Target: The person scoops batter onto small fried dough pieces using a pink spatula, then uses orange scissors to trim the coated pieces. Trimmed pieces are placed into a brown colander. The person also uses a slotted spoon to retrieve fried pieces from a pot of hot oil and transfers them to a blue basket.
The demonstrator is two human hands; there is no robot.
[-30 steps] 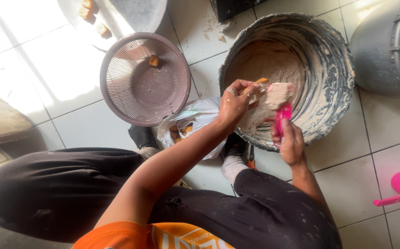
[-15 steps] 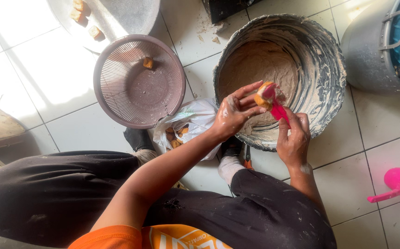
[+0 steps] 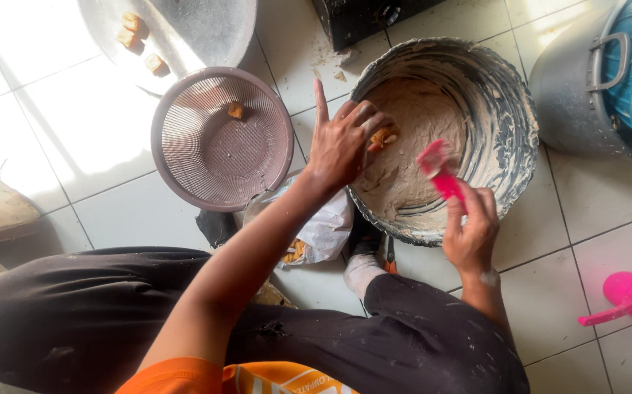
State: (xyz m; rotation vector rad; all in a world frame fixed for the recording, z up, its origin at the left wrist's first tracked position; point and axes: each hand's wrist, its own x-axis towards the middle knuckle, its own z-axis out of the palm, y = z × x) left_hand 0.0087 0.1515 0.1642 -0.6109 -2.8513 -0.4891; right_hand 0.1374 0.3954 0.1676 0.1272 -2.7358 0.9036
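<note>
- Your left hand's fingers (image 3: 363, 120) are pinched together on a small orange-brown fried piece (image 3: 381, 137), index finger sticking straight up; the left hand (image 3: 341, 142) hovers over the near-left rim of the bowl.
- Your right hand (image 3: 470, 233), at centre right of the frame, has its fingers clamped on a pink plastic spatula (image 3: 438, 171), blade smeared with batter.
- The large round metal bowl of beige batter (image 3: 505, 124) sits on the white tiled floor (image 3: 607, 211), upper centre.
- A round mauve plastic colander (image 3: 184, 146) lies left of it, one fried piece (image 3: 235, 111) inside.
- A white plastic bag (image 3: 327, 230) lies just below your left wrist.
</note>
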